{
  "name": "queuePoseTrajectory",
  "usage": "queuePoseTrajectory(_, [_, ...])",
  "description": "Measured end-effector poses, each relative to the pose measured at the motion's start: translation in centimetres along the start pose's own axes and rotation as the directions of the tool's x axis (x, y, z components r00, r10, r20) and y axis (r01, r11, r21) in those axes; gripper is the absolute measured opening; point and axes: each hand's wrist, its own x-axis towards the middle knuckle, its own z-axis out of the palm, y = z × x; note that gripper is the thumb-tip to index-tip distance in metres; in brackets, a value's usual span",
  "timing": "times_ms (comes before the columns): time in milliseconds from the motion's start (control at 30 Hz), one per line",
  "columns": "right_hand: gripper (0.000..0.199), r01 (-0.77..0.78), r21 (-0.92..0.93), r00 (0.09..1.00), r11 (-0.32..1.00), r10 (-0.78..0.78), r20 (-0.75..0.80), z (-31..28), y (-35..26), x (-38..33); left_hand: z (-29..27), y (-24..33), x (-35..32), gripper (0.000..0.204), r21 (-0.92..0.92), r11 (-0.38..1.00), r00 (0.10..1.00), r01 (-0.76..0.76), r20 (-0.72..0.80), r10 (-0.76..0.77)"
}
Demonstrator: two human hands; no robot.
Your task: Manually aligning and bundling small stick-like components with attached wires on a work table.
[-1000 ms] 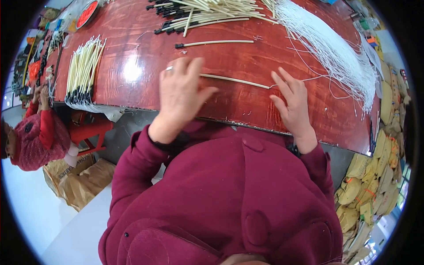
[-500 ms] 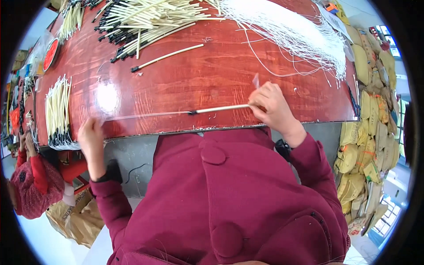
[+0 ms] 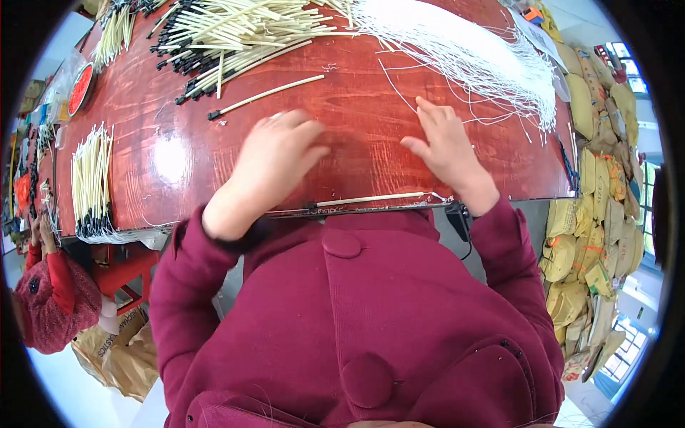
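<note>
The left hand (image 3: 280, 153) and right hand (image 3: 449, 146) hover apart over the surface (image 3: 360, 160), loose and clutching nothing I can see, while one pale stick (image 3: 371, 200) lies along its near edge, where a brushing maroon sleeve (image 3: 187, 271) could roll it off.

There are 2 lone sticks (image 3: 271, 97), 1 stick heap (image 3: 242, 28), 1 white string bundle (image 3: 457, 43) and 1 red-filled dish (image 3: 73, 113).

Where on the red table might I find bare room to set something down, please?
Two patches of the table look mostly bare: one between the near-left stick bundle and the left hand; another between that hand and the right hand, bordered nearest by the single stick. The far side is crowded with the stick heap and white strands.
</note>
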Motion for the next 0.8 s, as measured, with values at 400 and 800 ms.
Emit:
queuePoseTrajectory(400, [0.078,0.123,0.119,0.992,0.985,-0.127,0.024,0.6,-1.5,-3.2,8.6,-2.4,8.9,0.014,0.254,0.916,0.95,-0.311,0.098,0.296])
queuePoseTrajectory(800, [0.1,0.116,0.143,0.992,0.983,-0.122,0.033,1.2,-0.1,-4.1,1.3,-5.1,-2.0,0.019,0.045,0.918,0.914,0.394,0.087,-0.396])
